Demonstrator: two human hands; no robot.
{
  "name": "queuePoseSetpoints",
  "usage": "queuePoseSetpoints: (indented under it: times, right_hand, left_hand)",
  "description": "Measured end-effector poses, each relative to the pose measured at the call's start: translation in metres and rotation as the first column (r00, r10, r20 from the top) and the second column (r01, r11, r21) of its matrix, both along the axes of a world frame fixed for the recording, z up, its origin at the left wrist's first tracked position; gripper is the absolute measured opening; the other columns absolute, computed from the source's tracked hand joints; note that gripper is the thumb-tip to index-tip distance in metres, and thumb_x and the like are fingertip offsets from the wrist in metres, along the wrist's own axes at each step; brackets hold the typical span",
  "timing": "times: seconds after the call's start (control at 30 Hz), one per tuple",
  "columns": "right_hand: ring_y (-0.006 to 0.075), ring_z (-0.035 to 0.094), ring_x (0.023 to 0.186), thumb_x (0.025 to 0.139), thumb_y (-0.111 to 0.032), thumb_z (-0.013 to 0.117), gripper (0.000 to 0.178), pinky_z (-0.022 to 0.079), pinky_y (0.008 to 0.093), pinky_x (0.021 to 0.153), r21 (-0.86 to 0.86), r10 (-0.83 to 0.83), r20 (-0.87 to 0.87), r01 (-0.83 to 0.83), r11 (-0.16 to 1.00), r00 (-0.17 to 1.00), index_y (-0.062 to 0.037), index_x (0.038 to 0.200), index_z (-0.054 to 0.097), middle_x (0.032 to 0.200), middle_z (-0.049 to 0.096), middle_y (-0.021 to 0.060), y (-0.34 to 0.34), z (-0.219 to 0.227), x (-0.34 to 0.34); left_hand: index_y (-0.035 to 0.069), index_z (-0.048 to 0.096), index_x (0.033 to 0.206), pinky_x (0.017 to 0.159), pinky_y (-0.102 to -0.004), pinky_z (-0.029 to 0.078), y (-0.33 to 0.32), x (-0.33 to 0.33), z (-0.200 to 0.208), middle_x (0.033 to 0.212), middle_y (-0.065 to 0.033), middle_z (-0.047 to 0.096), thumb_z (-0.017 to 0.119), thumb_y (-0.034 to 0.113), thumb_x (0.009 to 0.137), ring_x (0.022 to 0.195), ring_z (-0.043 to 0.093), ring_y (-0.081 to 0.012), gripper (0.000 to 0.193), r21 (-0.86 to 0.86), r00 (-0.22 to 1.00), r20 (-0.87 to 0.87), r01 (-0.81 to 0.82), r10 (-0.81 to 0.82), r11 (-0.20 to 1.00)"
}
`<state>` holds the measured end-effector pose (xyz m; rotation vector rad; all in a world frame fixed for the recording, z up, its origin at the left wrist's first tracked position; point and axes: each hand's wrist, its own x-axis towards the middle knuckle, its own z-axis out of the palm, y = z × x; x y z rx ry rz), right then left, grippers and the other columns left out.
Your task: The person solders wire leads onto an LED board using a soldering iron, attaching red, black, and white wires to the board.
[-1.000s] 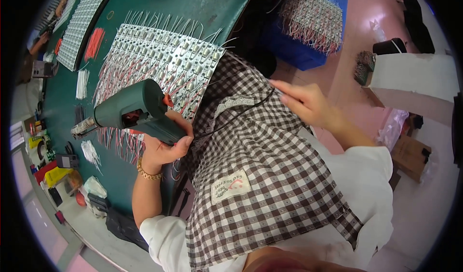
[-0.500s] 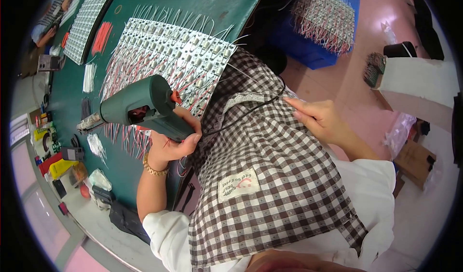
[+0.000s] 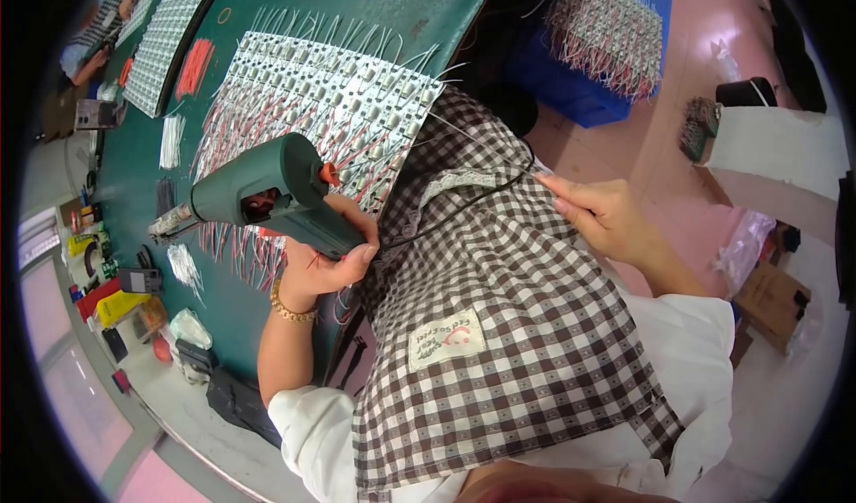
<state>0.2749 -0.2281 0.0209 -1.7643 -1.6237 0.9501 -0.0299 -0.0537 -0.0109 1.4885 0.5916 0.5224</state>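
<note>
My left hand [image 3: 325, 258] is wrapped round the handle of a dark green pistol-shaped tool [image 3: 299, 177], by its look a soldering gun. It has an orange trigger [image 3: 329, 174] and a crusted metal tip [image 3: 169, 223] pointing left. A black cord [image 3: 464, 204] runs from the handle over my checkered apron [image 3: 526, 325] toward my right hand [image 3: 606, 222]. There the index finger and thumb are pressed together, fingertips beside the cord and the end of a thin grey strand; what they pinch is too small to tell. Behind the tool lies a wide panel of white circuit boards [image 3: 357, 84] with red and white wires.
On the green table [image 3: 437, 8] lie bundles of red wires [image 3: 194, 68] and white wires [image 3: 171, 142], and another board panel [image 3: 169, 44]. A blue bin [image 3: 571, 88] holding wired boards stands at the far right. A cardboard box [image 3: 769, 302] is on the right. Another person's arm shows at far left.
The whole view has shifted slightly. Both hands keep nearly the same pose, with the tool still in my left hand and the right fingers still near the cord.
</note>
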Motion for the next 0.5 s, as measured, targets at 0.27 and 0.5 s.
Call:
queuePoseSetpoints:
  times: [0.27, 0.5]
  right_hand:
    - [0.0262, 0.058, 0.054, 0.088, -0.01, 0.058, 0.032, 0.045, 0.0332, 0.053, 0.044, 0.021, 0.058, -0.024, 0.999, 0.998, -0.0049, 0.119, 0.061, 0.065, 0.059, 0.0148, 0.018, -0.006, -0.002]
    - [0.0301, 0.061, 0.059, 0.087, -0.013, 0.058, 0.031, 0.048, 0.0376, 0.055, 0.137, 0.156, 0.266, -0.197, 0.971, 0.951, -0.0053, 0.117, 0.061, 0.068, 0.062, 0.0153, 0.059, -0.006, 0.005]
  left_hand:
    - [0.0, 0.057, 0.081, 0.057, -0.0256, 0.045, 0.005, -0.006, -0.004, 0.07, -0.0065, 0.06, 0.073, 0.017, 0.071, 0.062, 0.055, -0.0125, 0.026, 0.028, 0.999, -0.006, 0.039, -0.039, 0.999]
    - [-0.002, 0.053, 0.09, 0.061, -0.0277, 0.048, 0.006, -0.005, 0.002, 0.072, -0.01, 0.06, 0.072, 0.018, 0.072, 0.065, 0.058, -0.0155, 0.034, 0.019, 0.997, -0.021, 0.074, -0.074, 0.997]
